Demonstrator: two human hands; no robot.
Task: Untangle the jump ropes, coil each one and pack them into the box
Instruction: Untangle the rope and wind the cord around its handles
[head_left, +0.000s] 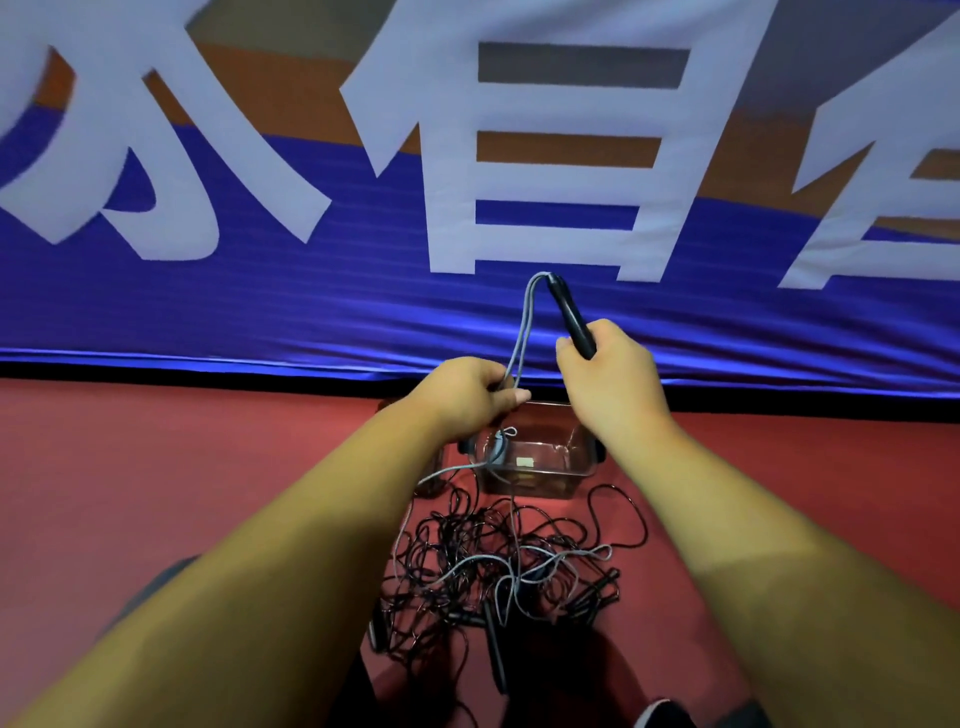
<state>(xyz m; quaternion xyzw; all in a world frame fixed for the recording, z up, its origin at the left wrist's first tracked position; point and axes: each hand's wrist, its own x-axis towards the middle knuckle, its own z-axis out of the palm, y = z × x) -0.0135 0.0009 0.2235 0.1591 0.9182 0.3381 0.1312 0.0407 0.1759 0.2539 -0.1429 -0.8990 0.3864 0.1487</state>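
Currently, the right hand (608, 376) clenches the rigid black handle (571, 318); the left hand (467, 389) pinches the limp, light grey rope (521, 332), which likely snags. Grip handles first.

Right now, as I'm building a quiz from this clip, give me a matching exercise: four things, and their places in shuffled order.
Things: 1 black handle; 2 grey rope; 3 clear box; 4 black ropes.
Places: A lying tangled on the red floor; B gripped by the right hand; C pinched by the left hand; D standing beyond the tangle.
Pairs: 1-B, 2-C, 3-D, 4-A.
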